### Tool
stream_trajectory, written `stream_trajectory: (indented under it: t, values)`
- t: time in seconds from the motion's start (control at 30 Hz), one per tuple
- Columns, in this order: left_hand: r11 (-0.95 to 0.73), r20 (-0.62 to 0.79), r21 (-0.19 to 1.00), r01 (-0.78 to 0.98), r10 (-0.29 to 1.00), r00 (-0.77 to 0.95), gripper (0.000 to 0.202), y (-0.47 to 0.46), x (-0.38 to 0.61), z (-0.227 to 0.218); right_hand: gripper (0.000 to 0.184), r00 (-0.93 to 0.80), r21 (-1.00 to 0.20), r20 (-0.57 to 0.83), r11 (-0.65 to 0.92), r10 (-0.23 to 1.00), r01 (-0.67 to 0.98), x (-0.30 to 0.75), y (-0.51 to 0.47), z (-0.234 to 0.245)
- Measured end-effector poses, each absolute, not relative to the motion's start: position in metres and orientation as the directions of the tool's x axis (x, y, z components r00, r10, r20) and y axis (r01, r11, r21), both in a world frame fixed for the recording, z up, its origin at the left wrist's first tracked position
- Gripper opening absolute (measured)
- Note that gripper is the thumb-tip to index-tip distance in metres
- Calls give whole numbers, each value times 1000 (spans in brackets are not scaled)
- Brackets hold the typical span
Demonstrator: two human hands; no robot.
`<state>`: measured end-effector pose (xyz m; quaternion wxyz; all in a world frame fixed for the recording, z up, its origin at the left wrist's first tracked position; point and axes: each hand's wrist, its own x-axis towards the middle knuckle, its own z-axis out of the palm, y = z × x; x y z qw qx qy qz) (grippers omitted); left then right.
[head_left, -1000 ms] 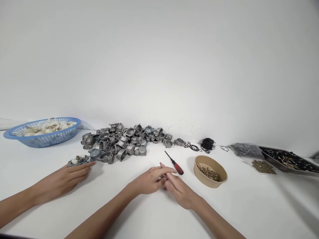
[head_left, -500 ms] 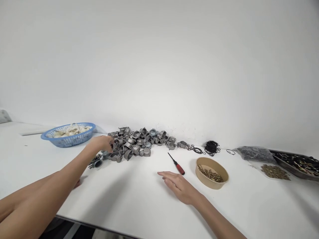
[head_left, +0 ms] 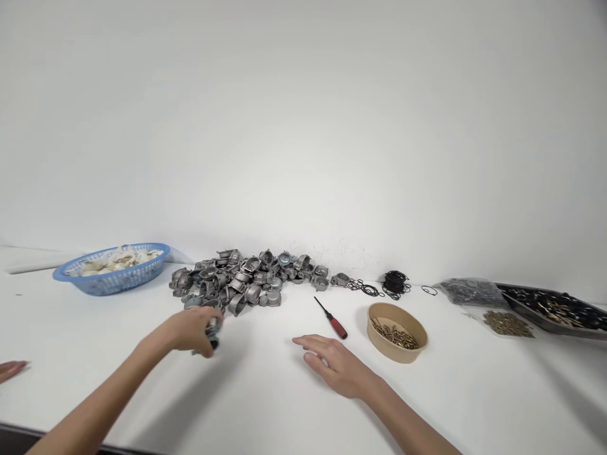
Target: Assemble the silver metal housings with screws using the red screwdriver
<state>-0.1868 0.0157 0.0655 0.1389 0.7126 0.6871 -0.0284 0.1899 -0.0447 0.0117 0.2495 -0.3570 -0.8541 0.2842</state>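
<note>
Head view: the left hand [head_left: 193, 330] has its fingers curled around a small grey metal part [head_left: 212, 335], which sits in the grip just above the white desk [head_left: 265, 392], at the near edge of the heap of metal parts [head_left: 246, 282]. Most of the part is hidden by the fingers, so its long axis and the way it points cannot be told; only a dark grey end shows at 3 o'clock of the knuckles. The heap lies at 1 o'clock from this hand, close by.

The right hand [head_left: 337, 366] rests palm down on the desk, fingers loosely spread and holding nothing, fingertips aimed toward 10 o'clock. At 12 o'clock from it, near the fingertips but apart, lies a screwdriver [head_left: 331, 318] with a red handle; its long axis runs from 10 to 4 o'clock, thin dark shaft pointing to 10 o'clock and handle toward the person.

At 2 o'clock from the right hand stands a brown bowl [head_left: 397, 331] holding brass screws. Behind it lie black rubber rings [head_left: 395, 282]. Far at 3 o'clock sit a clear bag [head_left: 472, 291] and a dark tray [head_left: 554, 305]. A blue basket [head_left: 114, 270] stands at 10 o'clock from the heap. Another person's fingertips [head_left: 10, 369] show at the desk's 9 o'clock edge.
</note>
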Motion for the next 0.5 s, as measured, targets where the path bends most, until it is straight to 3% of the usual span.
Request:
stream_trajectory:
  t: [0.1, 0.2, 0.37, 0.5]
  values:
    - [-302, -173, 174, 937, 928, 331, 61, 11, -124, 60, 45, -605, -661, 248, 589, 757, 466, 187, -45, 12]
    - [-476, -114, 176, 862, 860, 498, 57, 13, -67, 55, 47, -596, -652, 285, 608, 750, 453, 187, -45, 12]
    - [-563, -74, 202, 801, 807, 586, 75, 26, -18, 43, 60, -530, -590, 373, 635, 762, 498, 192, -39, 7]
    - [-604, -46, 287, 744, 767, 640, 72, 30, -7, 35, 55, -480, -558, 380, 610, 790, 562, 194, -32, -1]
